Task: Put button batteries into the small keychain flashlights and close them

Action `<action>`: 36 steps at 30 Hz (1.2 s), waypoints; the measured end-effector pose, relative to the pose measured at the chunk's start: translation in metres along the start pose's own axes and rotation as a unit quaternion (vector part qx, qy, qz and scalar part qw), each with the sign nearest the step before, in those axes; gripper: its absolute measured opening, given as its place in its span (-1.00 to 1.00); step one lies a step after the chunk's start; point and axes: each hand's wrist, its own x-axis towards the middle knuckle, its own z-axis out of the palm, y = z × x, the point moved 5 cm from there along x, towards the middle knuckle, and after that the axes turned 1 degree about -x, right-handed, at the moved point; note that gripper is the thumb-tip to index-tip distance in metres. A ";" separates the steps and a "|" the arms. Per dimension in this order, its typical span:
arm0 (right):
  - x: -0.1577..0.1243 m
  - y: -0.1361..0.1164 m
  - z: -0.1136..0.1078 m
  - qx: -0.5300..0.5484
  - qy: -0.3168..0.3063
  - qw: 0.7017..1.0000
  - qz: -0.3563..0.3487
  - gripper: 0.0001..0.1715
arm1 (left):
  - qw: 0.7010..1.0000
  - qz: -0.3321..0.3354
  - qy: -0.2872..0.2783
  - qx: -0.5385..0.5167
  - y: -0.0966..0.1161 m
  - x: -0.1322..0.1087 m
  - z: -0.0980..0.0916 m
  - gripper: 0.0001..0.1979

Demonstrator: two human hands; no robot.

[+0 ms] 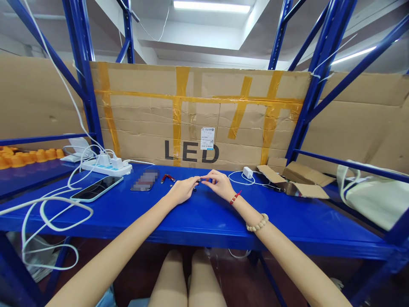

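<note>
Both hands meet at the middle of the blue shelf top [198, 213]. My left hand [182, 189] is closed in a pinch on a small dark and red part [200, 180]. My right hand [220, 183] pinches the same small part from the other side, its fingertips touching those of the left. The part is too small to name. A small red and silver piece [168, 178] lies on the shelf just left of my left hand. A red bead bracelet and a pale bead bracelet ring my right wrist.
A phone [97, 188] and a second dark device [145, 181] lie at left, beside a white power strip [107, 167] with looping white cables. A white charger [247, 172] and an open small carton [295, 179] lie at right. Taped cardboard marked LED [198, 115] walls the back. Orange parts [28, 156] sit far left; a cloth bag [373, 192] at right.
</note>
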 end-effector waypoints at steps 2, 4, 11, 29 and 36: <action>0.000 0.000 0.000 -0.004 0.004 1.000 -0.005 -0.82 | 1.000 0.001 -0.001 -0.002 0.000 0.000 0.000 -0.71; 0.000 0.000 0.000 -0.010 0.011 1.000 -0.011 -0.81 | 1.000 -0.001 0.000 -0.004 0.000 0.000 0.000 -0.71; -0.001 0.001 0.000 -0.028 0.030 0.998 -0.039 -0.81 | 1.000 -0.015 0.010 -0.018 0.001 0.000 -0.001 -0.70; -0.003 0.000 0.002 -0.008 0.033 0.996 -0.083 -0.81 | 0.999 -0.019 0.002 -0.031 0.002 0.000 -0.002 -0.72; -0.002 -0.005 -0.001 0.022 0.042 0.996 -0.081 -0.79 | 0.999 -0.008 0.022 -0.032 0.007 -0.001 -0.008 -0.72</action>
